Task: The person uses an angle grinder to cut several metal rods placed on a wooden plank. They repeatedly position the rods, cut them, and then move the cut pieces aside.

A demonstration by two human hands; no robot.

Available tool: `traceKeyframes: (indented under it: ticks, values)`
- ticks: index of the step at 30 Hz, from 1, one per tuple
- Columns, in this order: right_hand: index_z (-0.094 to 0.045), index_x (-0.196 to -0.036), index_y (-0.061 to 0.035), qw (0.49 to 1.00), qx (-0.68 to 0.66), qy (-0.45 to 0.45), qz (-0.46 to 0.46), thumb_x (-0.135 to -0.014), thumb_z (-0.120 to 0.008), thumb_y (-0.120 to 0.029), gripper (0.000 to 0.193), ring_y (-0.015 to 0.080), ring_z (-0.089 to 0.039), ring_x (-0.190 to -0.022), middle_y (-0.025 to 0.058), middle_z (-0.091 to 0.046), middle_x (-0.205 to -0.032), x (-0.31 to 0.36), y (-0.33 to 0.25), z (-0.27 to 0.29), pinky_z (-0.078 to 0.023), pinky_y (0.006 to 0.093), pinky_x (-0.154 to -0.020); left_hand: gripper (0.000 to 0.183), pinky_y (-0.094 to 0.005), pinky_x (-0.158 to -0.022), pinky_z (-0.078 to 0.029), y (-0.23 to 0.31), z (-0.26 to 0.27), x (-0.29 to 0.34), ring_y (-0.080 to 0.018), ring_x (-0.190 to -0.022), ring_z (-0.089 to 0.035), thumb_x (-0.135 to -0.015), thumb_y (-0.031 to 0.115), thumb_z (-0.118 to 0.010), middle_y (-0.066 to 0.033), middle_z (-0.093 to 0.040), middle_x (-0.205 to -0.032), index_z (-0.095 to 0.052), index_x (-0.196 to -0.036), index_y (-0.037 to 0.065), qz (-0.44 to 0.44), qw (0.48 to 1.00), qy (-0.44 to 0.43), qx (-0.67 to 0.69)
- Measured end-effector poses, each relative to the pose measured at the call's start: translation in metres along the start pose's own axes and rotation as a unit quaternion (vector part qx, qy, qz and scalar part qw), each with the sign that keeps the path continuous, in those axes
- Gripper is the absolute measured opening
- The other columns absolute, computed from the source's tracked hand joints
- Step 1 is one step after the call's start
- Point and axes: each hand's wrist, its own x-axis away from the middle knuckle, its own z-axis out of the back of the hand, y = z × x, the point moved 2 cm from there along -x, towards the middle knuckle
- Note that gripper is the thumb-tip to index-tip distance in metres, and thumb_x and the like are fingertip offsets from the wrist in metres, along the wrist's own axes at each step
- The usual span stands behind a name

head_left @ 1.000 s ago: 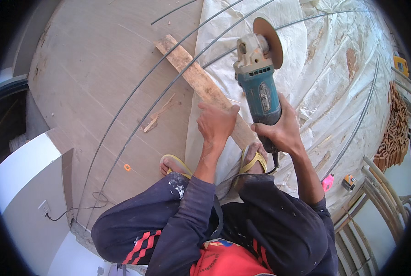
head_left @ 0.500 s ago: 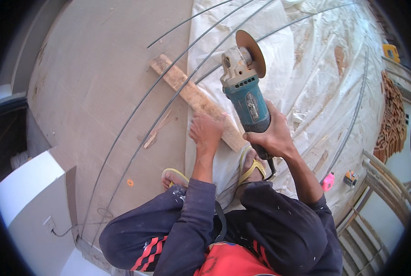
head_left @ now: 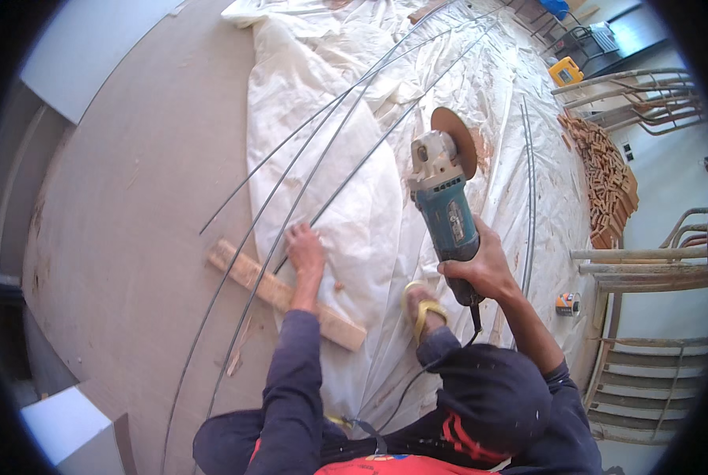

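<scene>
Left hand is stretched out mid-frame, palm down, fingers spread, arm nearly straight. Right hand sits right of center, fist wrapped tight, elbow bent toward lower right.

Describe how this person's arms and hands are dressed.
The left hand is bare, without glove or ring in view; a dark navy long sleeve covers that arm to the wrist. The right hand is bare too, its forearm uncovered, the same navy sleeve pushed up near the elbow.
</scene>
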Motion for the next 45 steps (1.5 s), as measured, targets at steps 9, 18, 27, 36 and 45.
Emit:
traceKeyframes:
  ticks: [9,18,27,36,45]
  values:
    - [-0.053,-0.123,0.0043,0.996,-0.003,-0.093,-0.005,-0.058,-0.079,-0.020,0.074,0.0250,-0.065,-0.095,0.0184,-0.066,-0.101,-0.072,0.068,0.018,-0.050,0.0350,-0.087,0.026,-0.0463,-0.088,-0.045,-0.019,-0.013,-0.021,-0.0353,-0.101,-0.057,-0.092,0.025,-0.057,-0.0181,-0.061,-0.101,-0.058,-0.102,0.001,-0.007,0.998,0.029,-0.050]
    - [-0.053,-0.109,0.0008,0.982,-0.062,-0.174,-0.050,-0.058,-0.076,-0.012,0.057,0.0161,-0.060,-0.080,0.0058,-0.061,-0.089,-0.106,0.079,0.002,-0.050,0.0308,-0.075,0.026,-0.0436,-0.085,-0.046,-0.012,-0.007,-0.006,-0.0338,-0.096,-0.056,-0.092,0.026,-0.055,-0.0177,-0.059,-0.098,-0.056,-0.097,0.001,0.007,0.998,0.003,-0.063]
    - [-0.055,-0.104,0.0004,0.976,-0.057,-0.210,-0.026,-0.056,-0.075,-0.012,0.054,0.0146,-0.058,-0.075,0.0049,-0.060,-0.085,-0.112,0.079,-0.017,-0.049,0.0299,-0.072,0.021,-0.0426,-0.081,-0.047,0.009,0.036,-0.015,-0.0335,-0.092,-0.056,-0.087,0.020,-0.061,-0.0171,-0.059,-0.093,-0.053,-0.093,0.001,-0.004,0.996,0.089,0.027]
    - [-0.055,-0.105,0.0012,0.968,-0.028,-0.248,0.010,-0.057,-0.075,-0.013,0.055,0.0149,-0.060,-0.076,0.0057,-0.061,-0.085,-0.107,0.065,-0.034,-0.050,0.0301,-0.072,0.012,-0.0424,-0.080,-0.050,0.053,-0.016,0.057,-0.0341,-0.094,-0.056,-0.088,0.011,-0.053,-0.0194,-0.056,-0.095,-0.053,-0.095,0.000,0.004,0.993,0.029,0.118]
    - [-0.054,-0.112,0.0022,0.965,-0.029,-0.261,0.013,-0.057,-0.076,-0.012,0.061,0.0155,-0.061,-0.079,0.0071,-0.063,-0.090,-0.088,0.059,-0.038,-0.050,0.0305,-0.074,0.019,-0.0426,-0.082,-0.048,0.097,-0.033,0.114,-0.0337,-0.095,-0.057,-0.087,0.016,-0.060,-0.0172,-0.057,-0.094,-0.053,-0.097,0.001,-0.052,0.988,-0.058,0.130]
